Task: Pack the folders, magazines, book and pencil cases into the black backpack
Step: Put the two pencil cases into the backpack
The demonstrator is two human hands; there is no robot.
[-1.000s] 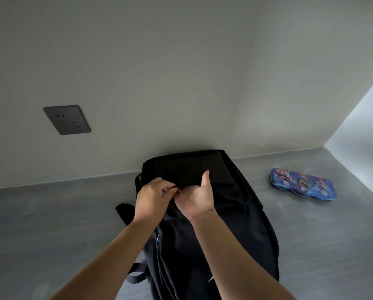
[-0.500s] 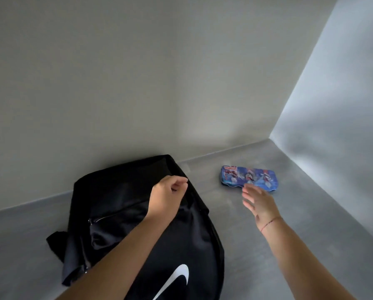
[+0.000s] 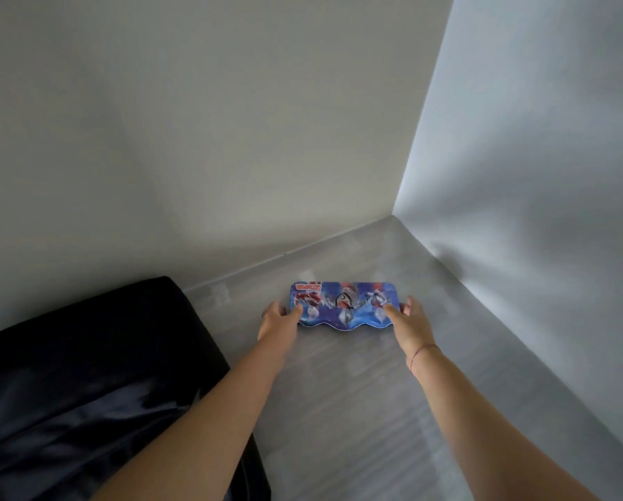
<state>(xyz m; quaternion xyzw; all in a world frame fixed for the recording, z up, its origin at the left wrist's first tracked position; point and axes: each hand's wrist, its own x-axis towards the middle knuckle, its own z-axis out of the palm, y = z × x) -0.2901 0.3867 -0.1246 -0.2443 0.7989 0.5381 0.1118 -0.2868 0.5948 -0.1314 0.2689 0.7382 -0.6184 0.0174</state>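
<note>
Black backpack point(image 3: 97, 385) waiting at the left, 2 hands closing on the pencil case point(image 3: 342, 304).

The backpack is lying along the left edge of the grey floor point(image 3: 357, 410), well apart from the blue printed pencil case, which is lying flat near the back wall. The left hand point(image 3: 278, 321) and right hand point(image 3: 409, 324) are cupping its 2 short ends, fingers curled over the edges; gripping both ends likely keeps the long case level for lifting.
</note>
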